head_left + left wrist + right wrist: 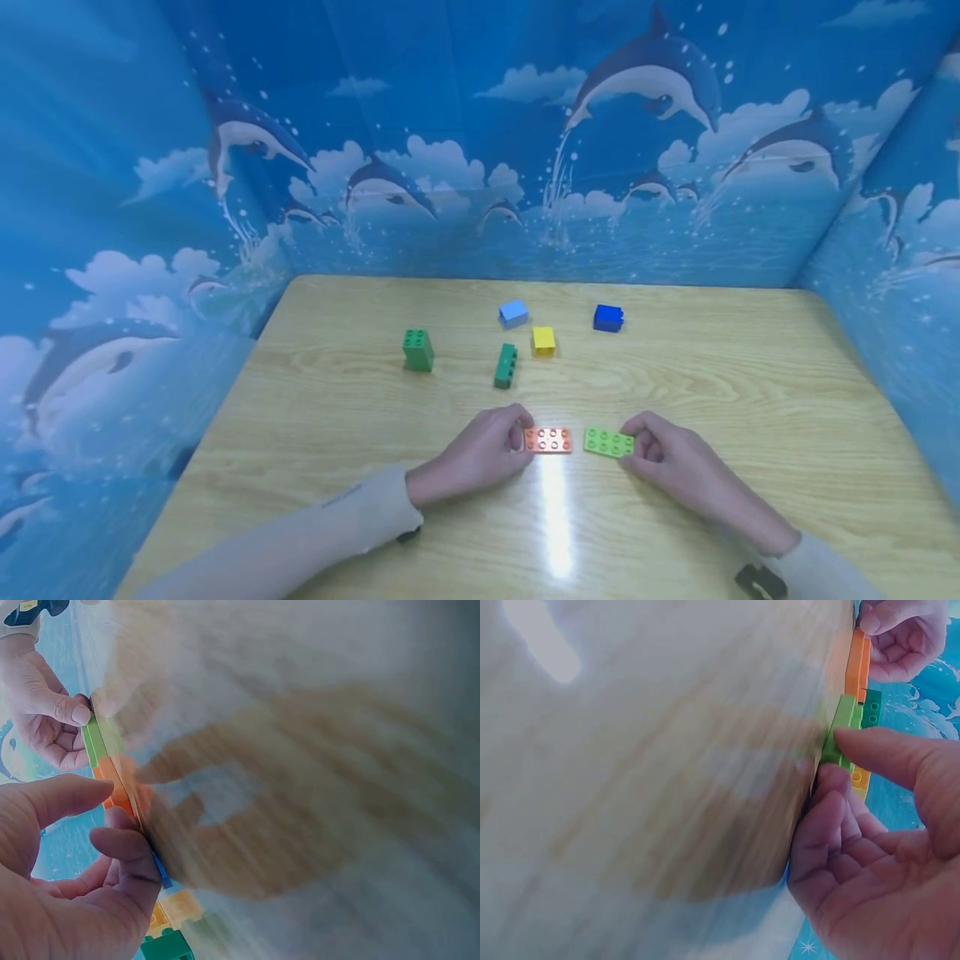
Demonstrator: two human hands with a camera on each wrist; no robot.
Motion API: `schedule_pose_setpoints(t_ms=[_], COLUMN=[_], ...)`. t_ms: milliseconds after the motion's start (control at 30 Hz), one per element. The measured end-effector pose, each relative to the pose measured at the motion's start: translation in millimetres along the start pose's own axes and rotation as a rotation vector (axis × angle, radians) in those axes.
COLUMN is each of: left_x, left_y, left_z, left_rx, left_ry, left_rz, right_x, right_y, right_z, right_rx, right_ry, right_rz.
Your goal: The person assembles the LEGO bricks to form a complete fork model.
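My left hand [487, 450] pinches the left end of an orange toy building brick [548, 440] between thumb and fingers. The brick lies studs up on the table, its long side running left to right. Beside it, across a small gap, is a light green building brick [604, 442], also studs up and slightly tilted in direction. The right hand [675, 460] pinches that one at its right end. In the right wrist view the thumb presses the near side of the light green brick [844, 729]. Part of each brick's outer end is hidden by fingers.
Farther back on the wooden table [337, 483] are a tall green block [418, 351], a dark green brick [506, 367] on its side, a yellow brick [543, 342], a light blue brick [513, 314] and a dark blue brick [608, 318]. A dolphin-printed curtain [465, 100] surrounds the table.
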State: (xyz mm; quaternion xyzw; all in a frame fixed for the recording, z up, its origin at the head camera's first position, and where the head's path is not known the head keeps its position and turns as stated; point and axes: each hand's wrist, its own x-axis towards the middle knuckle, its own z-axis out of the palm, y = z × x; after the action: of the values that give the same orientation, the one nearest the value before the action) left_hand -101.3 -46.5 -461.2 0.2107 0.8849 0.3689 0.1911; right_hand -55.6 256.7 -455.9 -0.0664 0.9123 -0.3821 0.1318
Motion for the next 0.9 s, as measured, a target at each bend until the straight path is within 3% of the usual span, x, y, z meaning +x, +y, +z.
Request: schedule_pose_setpoints(t_ms=[900], left_x=[-1.6], left_y=[-1.0], left_z=[-4.3], left_rx=[-0.060], left_ry=[-0.038], left_rz=[0.015], right_x=[10.6], right_y=[-10.7], right_z=[1.8], right_rx=[0.027], right_ry=[-0.088], right_rz=[-0.049])
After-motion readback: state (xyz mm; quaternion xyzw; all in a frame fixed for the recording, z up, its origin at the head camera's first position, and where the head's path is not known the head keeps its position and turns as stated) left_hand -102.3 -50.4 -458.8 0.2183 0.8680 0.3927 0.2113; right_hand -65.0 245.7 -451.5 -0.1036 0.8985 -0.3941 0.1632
